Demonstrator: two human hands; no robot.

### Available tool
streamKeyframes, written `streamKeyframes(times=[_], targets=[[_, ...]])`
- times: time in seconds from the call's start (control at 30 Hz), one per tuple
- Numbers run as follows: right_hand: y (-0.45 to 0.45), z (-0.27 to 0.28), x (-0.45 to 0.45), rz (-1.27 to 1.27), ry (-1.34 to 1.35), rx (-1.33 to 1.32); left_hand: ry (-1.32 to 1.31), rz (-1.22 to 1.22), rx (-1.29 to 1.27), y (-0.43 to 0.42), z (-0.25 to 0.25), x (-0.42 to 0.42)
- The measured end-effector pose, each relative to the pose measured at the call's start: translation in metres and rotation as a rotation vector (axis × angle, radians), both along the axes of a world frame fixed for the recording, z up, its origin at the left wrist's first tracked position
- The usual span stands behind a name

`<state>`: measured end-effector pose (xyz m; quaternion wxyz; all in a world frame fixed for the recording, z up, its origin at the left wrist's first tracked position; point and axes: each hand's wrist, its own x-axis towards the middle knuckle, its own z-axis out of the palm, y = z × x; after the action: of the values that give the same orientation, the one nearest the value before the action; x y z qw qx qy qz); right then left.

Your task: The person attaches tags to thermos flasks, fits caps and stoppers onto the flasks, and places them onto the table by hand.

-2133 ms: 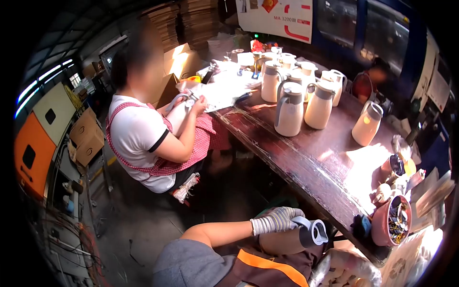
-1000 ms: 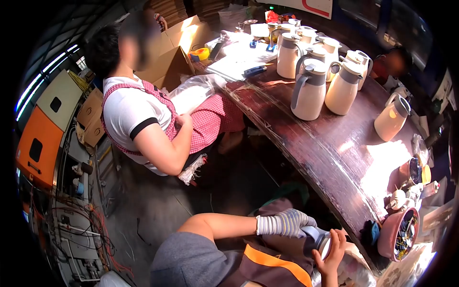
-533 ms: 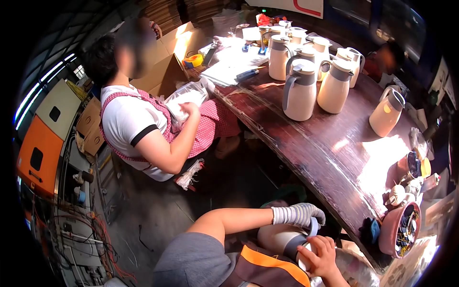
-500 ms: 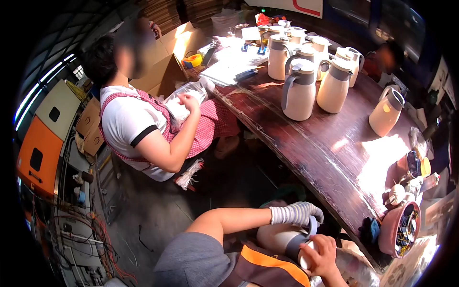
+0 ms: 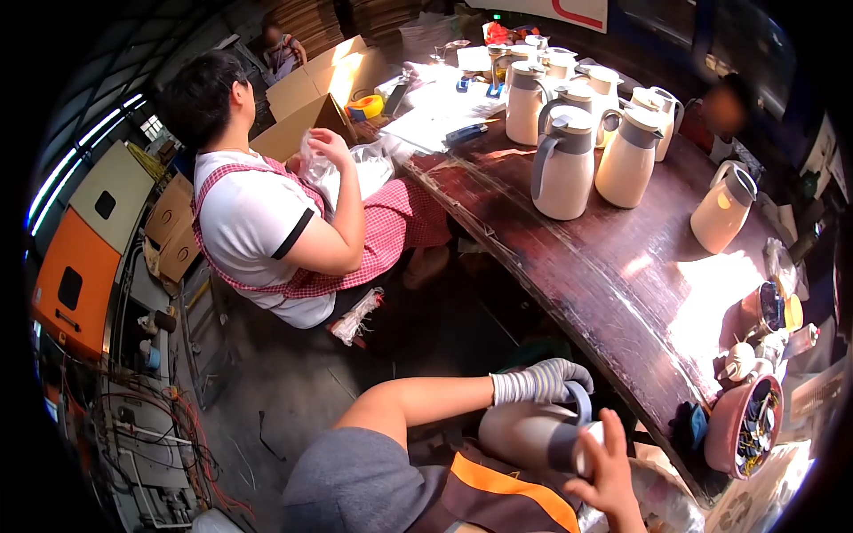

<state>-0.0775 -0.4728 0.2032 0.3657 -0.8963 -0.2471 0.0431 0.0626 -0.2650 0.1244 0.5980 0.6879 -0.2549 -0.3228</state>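
Note:
A cream thermos jug (image 5: 520, 433) with a grey collar and handle lies tilted on its side above my lap, its white lid end to the right. My left hand (image 5: 544, 382), in a grey striped glove, is closed on the jug's grey handle (image 5: 582, 404). Bare and with fingers spread, my right hand (image 5: 611, 473) is beside the lid (image 5: 588, 449); fingers partly cover the lid, and I cannot tell whether they touch it.
Several similar jugs (image 5: 563, 173) stand on the dark wooden table (image 5: 577, 284). A pink basin (image 5: 721, 435) of small parts is at its near right corner. A co-worker in a checked apron (image 5: 413, 213) sits at left, handling a plastic bag (image 5: 364, 173). Cables (image 5: 182, 404) run along the left.
My right hand has opened from its grasp around the lid, fingers now spread. The jug has turned slightly. The co-worker has raised the plastic bag and turned their head away.

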Motion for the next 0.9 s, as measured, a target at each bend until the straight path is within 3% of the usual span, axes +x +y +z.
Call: streamKeyframes(times=[0.1, 0.23, 0.37, 0.43, 0.5, 0.53, 0.67, 0.7, 0.73, 0.77, 0.83, 0.87, 0.9], targets=[[0.015, 0.011, 0.004, 0.296, -0.269, -0.128, 0.086, -0.098, -0.119, -0.006, -0.011, 0.003], [0.026, 0.011, 0.014, 0.370, -0.427, -0.067, 0.052, -0.094, -0.002, -0.007, -0.002, 0.000], [0.015, -0.005, 0.016, 0.104, -0.436, 0.081, 0.014, -0.148, 0.212, 0.015, 0.015, -0.005], [0.009, -0.024, 0.011, -0.240, -0.241, 0.180, 0.427, -0.320, 0.250, 0.024, 0.039, -0.023], [0.006, -0.024, 0.017, -0.378, -0.063, 0.264, 0.081, -0.397, 0.054, 0.013, 0.049, -0.068], [0.008, -0.020, 0.020, -0.423, -0.029, 0.291, 0.270, -0.443, 0.084, 0.007, 0.061, -0.076], [-0.006, -0.029, 0.026, -0.387, 0.029, 0.319, 0.066, -0.250, 0.098, -0.011, 0.064, -0.082], [-0.007, -0.023, 0.028, -0.372, 0.032, 0.343, 0.163, -0.351, 0.297, -0.014, 0.066, -0.075], [-0.010, -0.019, 0.034, -0.372, 0.029, 0.362, 0.244, -0.384, 0.283, -0.017, 0.048, -0.071], [-0.025, -0.027, 0.034, -0.372, -0.021, 0.340, 0.192, -0.126, -0.041, -0.031, 0.055, -0.073], [-0.055, -0.014, 0.029, -0.494, -0.197, 0.227, 0.422, 0.081, -0.156, -0.022, 0.074, -0.072], [-0.071, 0.000, 0.024, -0.641, -0.271, 0.125, 0.658, 0.094, -0.007, -0.019, 0.080, -0.062], [-0.090, 0.008, 0.016, -0.803, -0.330, 0.059, 0.540, 0.212, -0.075, -0.029, 0.080, -0.064]])
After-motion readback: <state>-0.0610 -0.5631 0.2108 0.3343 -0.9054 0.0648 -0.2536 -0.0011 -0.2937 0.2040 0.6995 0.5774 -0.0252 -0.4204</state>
